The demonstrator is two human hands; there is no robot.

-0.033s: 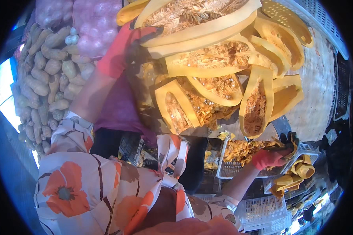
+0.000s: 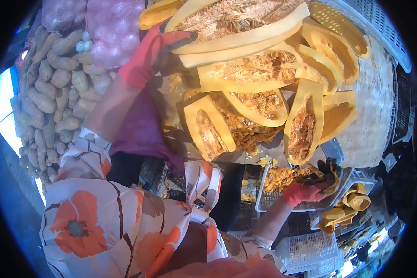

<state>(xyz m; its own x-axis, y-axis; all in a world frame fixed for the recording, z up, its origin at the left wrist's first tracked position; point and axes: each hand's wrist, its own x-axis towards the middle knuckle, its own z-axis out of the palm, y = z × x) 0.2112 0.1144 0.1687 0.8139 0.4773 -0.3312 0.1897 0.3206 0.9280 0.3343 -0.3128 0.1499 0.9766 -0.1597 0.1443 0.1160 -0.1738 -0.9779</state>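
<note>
My left hand (image 2: 160,53), in a red glove with dark palm, grips the near left end of a large halved pumpkin (image 2: 238,44) showing stringy flesh and seeds. More cut pumpkins (image 2: 303,120) lie in a heap on the wooden table (image 2: 368,116). My right hand (image 2: 317,185), also gloved, has its dark fingers curled over a plastic crate (image 2: 262,197) holding orange pulp (image 2: 280,176); what it grips is unclear. A metal blade (image 2: 332,150) lies at the table edge just above it.
Butternut squashes (image 2: 62,78) are piled at left beside pink mesh sacks (image 2: 111,32) and purple fabric (image 2: 139,134). A perforated plastic crate (image 2: 380,28) borders the upper right. Below at right are hollow pumpkin pieces (image 2: 354,204) and white crates (image 2: 306,250).
My right hand has moved slightly left and upward over the crate of pulp. My left hand, still on the pumpkin, has shifted slightly right.
</note>
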